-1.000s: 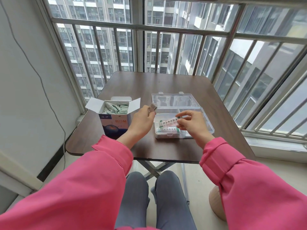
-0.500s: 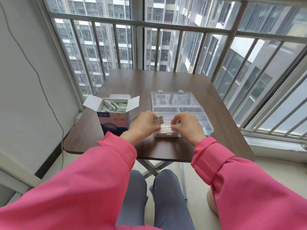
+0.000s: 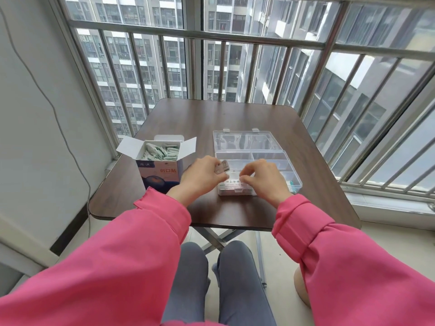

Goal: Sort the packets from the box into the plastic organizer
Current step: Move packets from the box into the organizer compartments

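The job looks only just begun. The box [image 3: 160,161] on the bench [image 3: 235,114] is full of packets [image 3: 159,152]. The left hand [image 3: 202,177] pinches one packet [image 3: 222,169]. The right hand [image 3: 263,178], fingers curled, presses a packet [image 3: 231,182] into the plastic organizer [image 3: 292,168], near its front. Its back parts look empty.

Dark wooden table [image 3: 235,118] mid-frame on crossed metal legs [image 3: 216,241]; barred windows [image 3: 211,55] above, white wall [image 3: 28,102] left, pale floor [image 3: 277,250] below.

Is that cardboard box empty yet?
No. The box stands open, flaps spread, with many green-and-white packets still piled inside.
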A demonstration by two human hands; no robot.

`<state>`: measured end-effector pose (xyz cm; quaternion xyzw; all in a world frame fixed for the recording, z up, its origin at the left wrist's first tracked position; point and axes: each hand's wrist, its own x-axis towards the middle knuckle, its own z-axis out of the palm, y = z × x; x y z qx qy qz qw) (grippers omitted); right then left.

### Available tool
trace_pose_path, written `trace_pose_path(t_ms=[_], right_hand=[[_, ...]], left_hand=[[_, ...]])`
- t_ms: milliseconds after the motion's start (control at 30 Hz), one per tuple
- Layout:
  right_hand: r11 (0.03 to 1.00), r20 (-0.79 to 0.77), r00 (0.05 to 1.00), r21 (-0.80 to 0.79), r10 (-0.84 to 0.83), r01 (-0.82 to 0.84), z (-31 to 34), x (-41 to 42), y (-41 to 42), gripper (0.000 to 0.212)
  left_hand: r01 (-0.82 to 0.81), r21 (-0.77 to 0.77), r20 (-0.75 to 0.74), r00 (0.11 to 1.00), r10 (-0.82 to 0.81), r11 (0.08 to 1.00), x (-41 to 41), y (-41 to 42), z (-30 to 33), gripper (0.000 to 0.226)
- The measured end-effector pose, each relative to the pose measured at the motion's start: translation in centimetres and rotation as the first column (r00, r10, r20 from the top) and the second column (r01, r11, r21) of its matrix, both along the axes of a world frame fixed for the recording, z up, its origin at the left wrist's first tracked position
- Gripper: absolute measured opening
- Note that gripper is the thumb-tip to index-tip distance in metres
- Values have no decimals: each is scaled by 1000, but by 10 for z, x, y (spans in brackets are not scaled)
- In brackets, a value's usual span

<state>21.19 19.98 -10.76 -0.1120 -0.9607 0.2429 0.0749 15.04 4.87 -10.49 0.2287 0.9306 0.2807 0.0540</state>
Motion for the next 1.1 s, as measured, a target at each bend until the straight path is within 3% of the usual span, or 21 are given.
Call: trace_pose_path(t_ms=[100,167,267,367,633,833,967,1100], right_hand=[[966,-132,991,-258,-35,0,10,1,0,15],[867,-183,981,-498,-68,-32,19,3,-2,10],[755,-180,984,-644,8,-124,28,8,-6,5],[739,-201,980,-661,-11,-127,32,10,-6,17],[755,-189,982,-648,-24,-106,31,15,-3,18],[776,-161,976,-631,-144,10,25,11,2,11],[799,-50,983,-591,-178,114,14,5,7,14],[874,-20,986,-467,-166,138,2,1,6,24]], left_hand=[[70,195,79,993,-87,978,3,-1,7,19],[152,293,205,955,-217,944,10,-2,14,14],[195,451,351,859,-374,871,19,-2,21,24],[142,536,358,854,-377,832,22,-1,23,30],[-20,670,377,870,-318,742,18,-3,18,11],[-135,600,390,910,-141,789,14,0,14,27],[-180,516,228,971,69,837,5,-1,8,24],[-183,516,170,979,110,836,3,-2,4,19]])
